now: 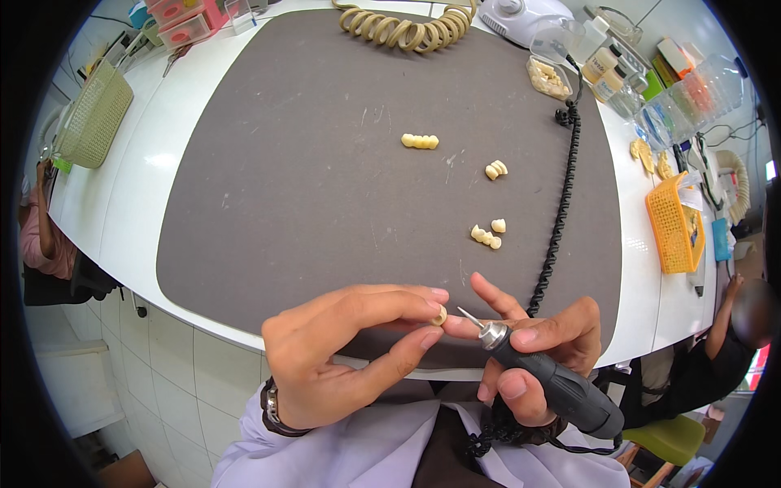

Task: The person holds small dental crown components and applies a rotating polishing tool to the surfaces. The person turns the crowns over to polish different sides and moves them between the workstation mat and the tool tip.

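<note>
Between the thumb and fingers of my left hand (pixel 350 337) I pinch a small cream dental crown (pixel 439 315). My right hand (pixel 561 333) wraps round a black rotary handpiece (pixel 561 382) with a silver collar. Its thin pointed bur (pixel 468 312) faces the crown from close by; whether they touch I cannot tell. A finger of the right hand reaches toward the left fingertips. Beyond the hands, on the grey mat (pixel 325 179), lie a row of joined tooth crowns (pixel 420 141), a smaller group (pixel 495 169), a curved bridge (pixel 486 237) and a single crown (pixel 499 225).
A black coiled cord (pixel 563 211) runs along the mat's right side. At the back are a beige coiled hose (pixel 407 32), a white machine (pixel 521 18) and a clear box of tooth pieces (pixel 548 79). An orange basket (pixel 675 224) stands right, a green basket (pixel 96 114) left. People sit at both sides.
</note>
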Available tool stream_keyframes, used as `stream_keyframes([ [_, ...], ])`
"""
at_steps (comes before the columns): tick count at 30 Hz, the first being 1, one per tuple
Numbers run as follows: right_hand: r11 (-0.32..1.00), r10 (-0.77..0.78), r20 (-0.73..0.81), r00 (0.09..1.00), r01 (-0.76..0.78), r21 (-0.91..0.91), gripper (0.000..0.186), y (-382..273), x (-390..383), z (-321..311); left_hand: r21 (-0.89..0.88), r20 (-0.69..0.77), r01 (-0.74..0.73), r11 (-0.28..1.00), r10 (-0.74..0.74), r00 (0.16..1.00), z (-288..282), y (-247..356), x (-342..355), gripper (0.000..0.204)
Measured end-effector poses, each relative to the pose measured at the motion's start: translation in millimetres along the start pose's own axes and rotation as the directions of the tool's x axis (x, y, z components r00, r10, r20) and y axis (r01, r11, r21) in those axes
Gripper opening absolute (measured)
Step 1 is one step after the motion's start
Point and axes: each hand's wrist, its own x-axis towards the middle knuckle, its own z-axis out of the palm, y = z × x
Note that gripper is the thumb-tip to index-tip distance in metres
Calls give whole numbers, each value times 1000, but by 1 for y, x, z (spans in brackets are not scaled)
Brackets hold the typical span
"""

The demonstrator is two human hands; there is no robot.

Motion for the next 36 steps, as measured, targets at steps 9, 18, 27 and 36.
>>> stream_keyframes([
  [9, 1000, -5, 68, 998, 7, -29, 33, -1, 2, -2, 73, 2, -84, 994, 84, 996, -3, -4, 2, 24],
  [18, 998, -32, 144, 989, 40, -56, 36, -2, 4, -5, -52, -13, -20, 998, 20, 1000, 1, 0, -1, 23],
  [27, 996, -52, 157, 986, 62, -60, 36, -1, 5, -1, -70, -6, 50, 996, -51, 999, -1, 2, 1, 19],
  [36, 994, -61, 127, 990, 72, -81, 34, -8, 5, -1, -80, 69, -23, 997, 29, 997, -6, 0, 3, 23],
])
